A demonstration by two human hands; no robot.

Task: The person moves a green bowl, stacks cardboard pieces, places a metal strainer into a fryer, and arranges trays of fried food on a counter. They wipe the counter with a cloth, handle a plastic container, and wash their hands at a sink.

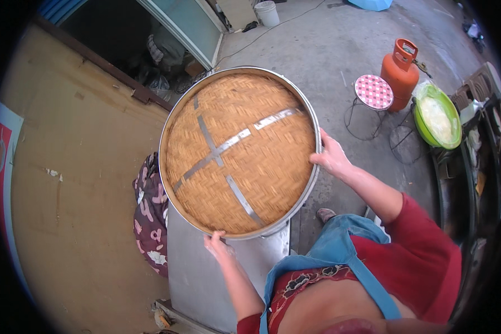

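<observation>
A large round woven bamboo steamer lid (271,167) with a metal rim and crossed metal strips fills the middle of the view. My left hand (220,246) grips its rim at the bottom edge, and my right hand (330,155) grips the rim at the right, thumb on the near side. Behind and below it lies a metal tabletop (208,267). What lies directly under the round piece is hidden.
A tan wall (75,167) and a dark patterned cloth (150,225) flank the tabletop. To the right stand a checkered stool (373,92), an orange gas cylinder (394,77) and a green basin (453,125) with pale contents under plastic. A white bucket (268,14) stands farther off.
</observation>
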